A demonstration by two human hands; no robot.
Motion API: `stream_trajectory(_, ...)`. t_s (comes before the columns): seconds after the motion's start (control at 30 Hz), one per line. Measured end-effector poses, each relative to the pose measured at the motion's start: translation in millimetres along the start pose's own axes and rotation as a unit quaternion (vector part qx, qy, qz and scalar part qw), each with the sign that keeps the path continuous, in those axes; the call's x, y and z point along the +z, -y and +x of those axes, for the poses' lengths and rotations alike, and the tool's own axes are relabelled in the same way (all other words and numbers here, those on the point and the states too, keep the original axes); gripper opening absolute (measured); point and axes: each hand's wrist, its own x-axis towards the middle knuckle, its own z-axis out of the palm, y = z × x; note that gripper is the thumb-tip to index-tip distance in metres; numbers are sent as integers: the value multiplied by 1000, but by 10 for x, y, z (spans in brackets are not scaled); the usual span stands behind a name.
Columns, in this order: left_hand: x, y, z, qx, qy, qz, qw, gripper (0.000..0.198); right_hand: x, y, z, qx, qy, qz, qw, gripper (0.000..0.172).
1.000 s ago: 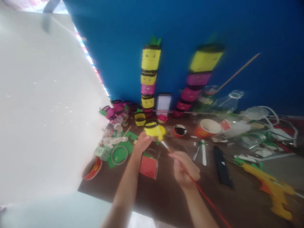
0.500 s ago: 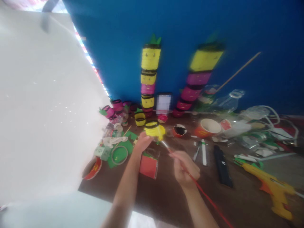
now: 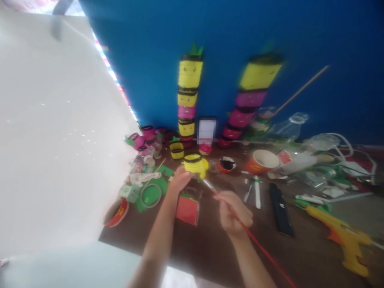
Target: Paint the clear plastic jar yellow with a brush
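My left hand [image 3: 181,179] is closed on the lower left side of a small yellow cup with a black rim [image 3: 193,164]. A yellow lobe sticks out from the cup's right side and hangs down. Between the fingers of my right hand [image 3: 235,214] is a paintbrush [image 3: 211,188] with a long red handle that trails down past the forearm. Its bristles are just below the yellow lobe; whether they touch it I cannot tell. To the right of the cup stands a small red pot with dark paint [image 3: 226,164].
Two tall stacks of yellow and magenta cups [image 3: 190,76] stand by the blue wall. An orange glue gun [image 3: 339,236], a black case [image 3: 281,210], a white pen [image 3: 257,193] and a paper cup [image 3: 264,161] lie rightward. Left are green sheets [image 3: 159,182] and a tape roll [image 3: 151,196].
The yellow cup has shifted a little to the right in my left hand. The brush tip sits slightly lower and more to the left; my right hand is nearly still.
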Motion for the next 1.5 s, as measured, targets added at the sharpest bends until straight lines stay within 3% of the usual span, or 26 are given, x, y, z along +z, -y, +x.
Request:
stream_trajectory(1.0, -9, -9, 15, -14, -44, 11, 999, 47, 15, -10, -23, -38, 25, -1, 999, 24)
stream_trajectory(1.5, 27, -36, 17, -6, -21, 17, 1000, 47, 24, -6, -31, -44, 15, -16, 999, 23)
